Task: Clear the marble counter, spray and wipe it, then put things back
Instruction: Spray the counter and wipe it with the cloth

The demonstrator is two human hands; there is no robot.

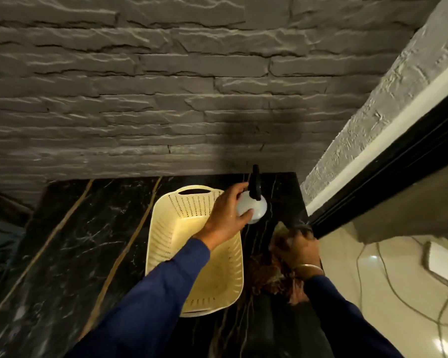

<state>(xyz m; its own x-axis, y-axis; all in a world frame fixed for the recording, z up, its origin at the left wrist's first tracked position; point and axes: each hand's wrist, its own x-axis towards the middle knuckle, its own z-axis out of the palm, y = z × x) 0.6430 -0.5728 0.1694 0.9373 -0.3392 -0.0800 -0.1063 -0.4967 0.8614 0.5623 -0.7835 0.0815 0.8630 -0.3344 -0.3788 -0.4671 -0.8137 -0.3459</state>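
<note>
Marble counter (70, 228): left hand (226, 215) grips spray bottle (254, 209); right hand (299, 250) clutches cloth (277, 277).

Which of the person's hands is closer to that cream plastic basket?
Left. The left hand hovers over the basket's right rim, gripping the spray bottle. The right hand is further right, off the basket, on a cloth.

Tabletop (70, 241): black marble, polished, gold and white veins. Basket (171, 244): cream plastic, perforated, slight sheen; bottle (256, 209): white translucent plastic, black plastic head. Wall (166, 86): rough grey stone, matt; rag (277, 275): brown cloth; floor (347, 267): glossy tile.
</note>
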